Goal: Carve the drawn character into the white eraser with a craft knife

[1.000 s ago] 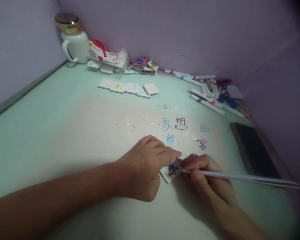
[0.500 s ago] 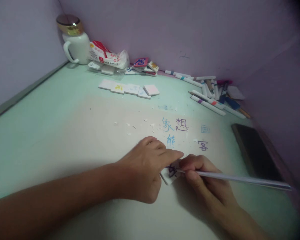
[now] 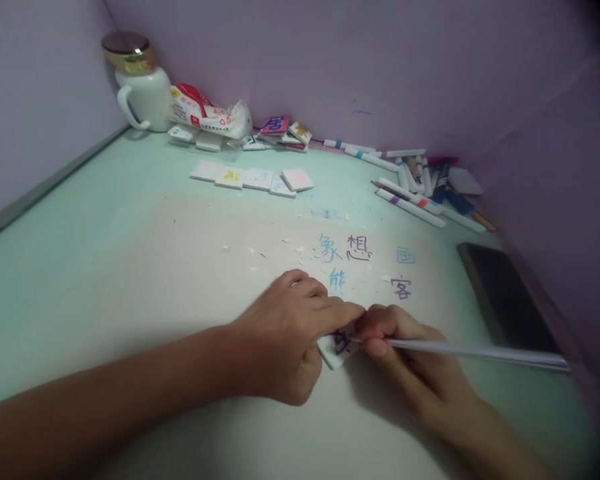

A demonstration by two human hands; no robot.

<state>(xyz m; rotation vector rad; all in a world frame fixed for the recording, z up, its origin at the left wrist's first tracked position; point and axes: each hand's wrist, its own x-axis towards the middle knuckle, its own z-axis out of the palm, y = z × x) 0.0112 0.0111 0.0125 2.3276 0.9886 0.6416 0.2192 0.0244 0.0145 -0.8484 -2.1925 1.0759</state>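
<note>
A small white block point(image 3: 333, 358) with a dark purple character on its top lies flat on the table under both hands. My left hand point(image 3: 290, 340) grips it, the index finger stretched across its far edge and the thumb folded at its left side. In my right hand point(image 3: 405, 353) is a slim carving knife point(image 3: 470, 349) with a long, clear shiny handle, pinched near its fine tip. That tip meets the block's face beside the dark strokes. My fingers hide the block's far and right parts.
White shavings point(image 3: 300, 251) lie beyond my hands, near handwritten characters point(image 3: 359, 248) on the tabletop. A dark phone-like slab point(image 3: 505, 297) is at right. Behind are markers point(image 3: 410, 207), several white blocks point(image 3: 257, 178), a tissue pack point(image 3: 210, 113) and a lidded mug point(image 3: 150, 100).
The whole scene has shifted slightly left as the camera turned. The knife's tip has moved a little over the block; both hands keep their hold.
</note>
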